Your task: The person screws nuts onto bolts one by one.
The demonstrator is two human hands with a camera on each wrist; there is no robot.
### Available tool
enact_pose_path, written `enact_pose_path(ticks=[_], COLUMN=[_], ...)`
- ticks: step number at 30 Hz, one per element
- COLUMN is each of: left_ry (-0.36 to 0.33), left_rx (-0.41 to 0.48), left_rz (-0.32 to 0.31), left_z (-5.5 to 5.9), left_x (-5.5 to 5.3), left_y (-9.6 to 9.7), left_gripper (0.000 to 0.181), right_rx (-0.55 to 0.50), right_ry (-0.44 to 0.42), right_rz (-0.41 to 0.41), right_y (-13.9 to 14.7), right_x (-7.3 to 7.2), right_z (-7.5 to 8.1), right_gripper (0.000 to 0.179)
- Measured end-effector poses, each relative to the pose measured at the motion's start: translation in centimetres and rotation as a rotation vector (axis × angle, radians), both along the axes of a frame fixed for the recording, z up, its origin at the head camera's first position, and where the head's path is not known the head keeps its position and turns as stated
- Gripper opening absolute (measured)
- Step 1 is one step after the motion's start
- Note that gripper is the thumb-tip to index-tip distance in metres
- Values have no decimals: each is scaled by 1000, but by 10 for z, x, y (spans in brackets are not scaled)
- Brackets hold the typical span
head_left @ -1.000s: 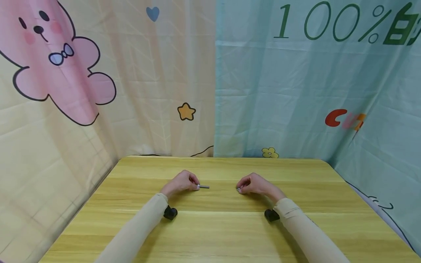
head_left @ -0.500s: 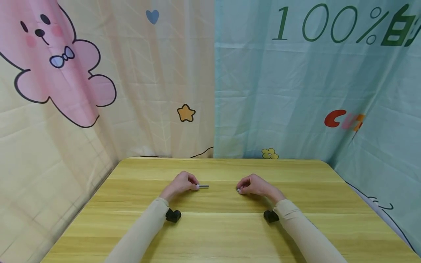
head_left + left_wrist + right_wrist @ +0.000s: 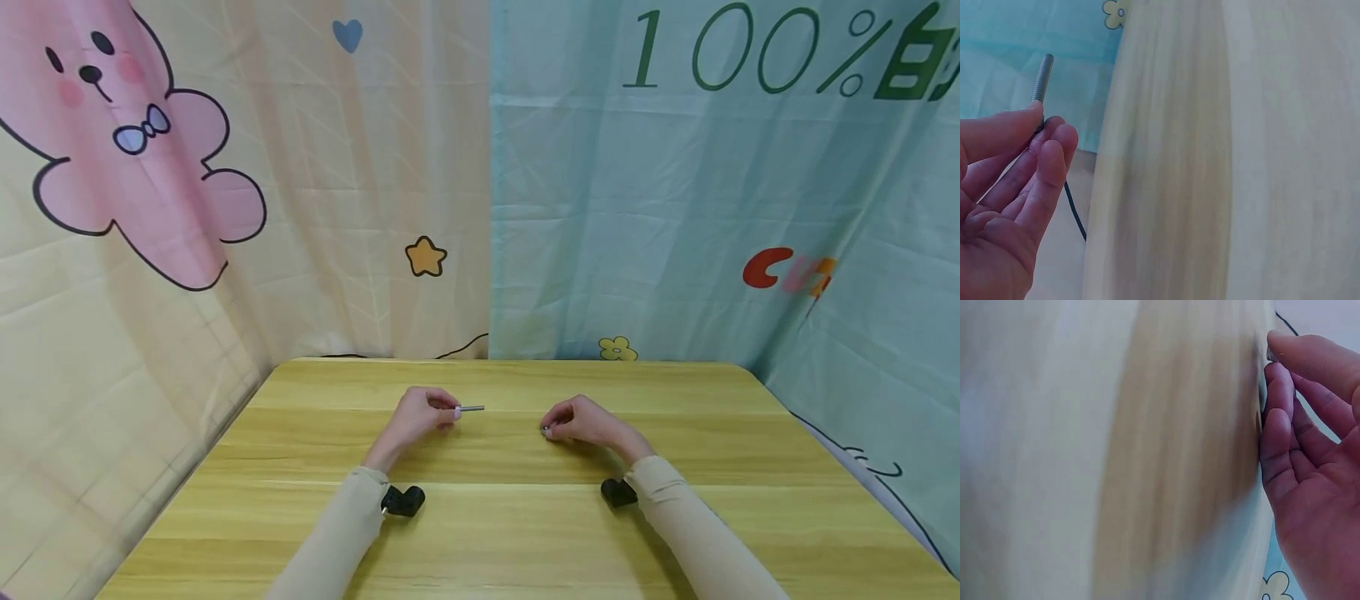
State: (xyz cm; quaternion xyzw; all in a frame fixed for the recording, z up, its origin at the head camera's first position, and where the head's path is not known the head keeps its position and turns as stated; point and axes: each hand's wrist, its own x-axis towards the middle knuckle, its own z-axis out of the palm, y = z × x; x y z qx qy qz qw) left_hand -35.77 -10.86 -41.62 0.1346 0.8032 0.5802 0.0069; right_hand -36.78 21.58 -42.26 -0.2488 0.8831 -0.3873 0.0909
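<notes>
My left hand pinches a silvery bolt between thumb and fingertips, above the left-centre of the table. In the left wrist view the threaded shank of the bolt sticks up past the thumb; its other end is covered by the fingers. To the right, my right hand pinches a small shiny metal nut close to the tabletop. Only a sliver of that nut shows under the thumb in the right wrist view. A gap separates the bolt's tip from the nut.
The wooden table spreads under both hands. Behind it hangs a beige curtain beside a blue curtain. A black wrist camera sits at the left cuff, and another black camera at the right.
My left hand has risen slightly and shifted a little to the right and away from me, carrying the bolt. The right hand has stayed nearly still.
</notes>
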Motion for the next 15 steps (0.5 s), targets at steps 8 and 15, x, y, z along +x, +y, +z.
enact_pose_path(ticks=[8, 15], left_ry=[59, 96], left_rx=[92, 122], left_rz=[51, 65], left_z=[7, 11], left_x=[8, 12], left_y=[7, 11], left_gripper=[8, 10], right_rx=[-42, -40], right_ry=[27, 49], right_rz=[12, -11], right_y=[-1, -4], right_x=[5, 7], right_z=[2, 0], right_gripper=[14, 13])
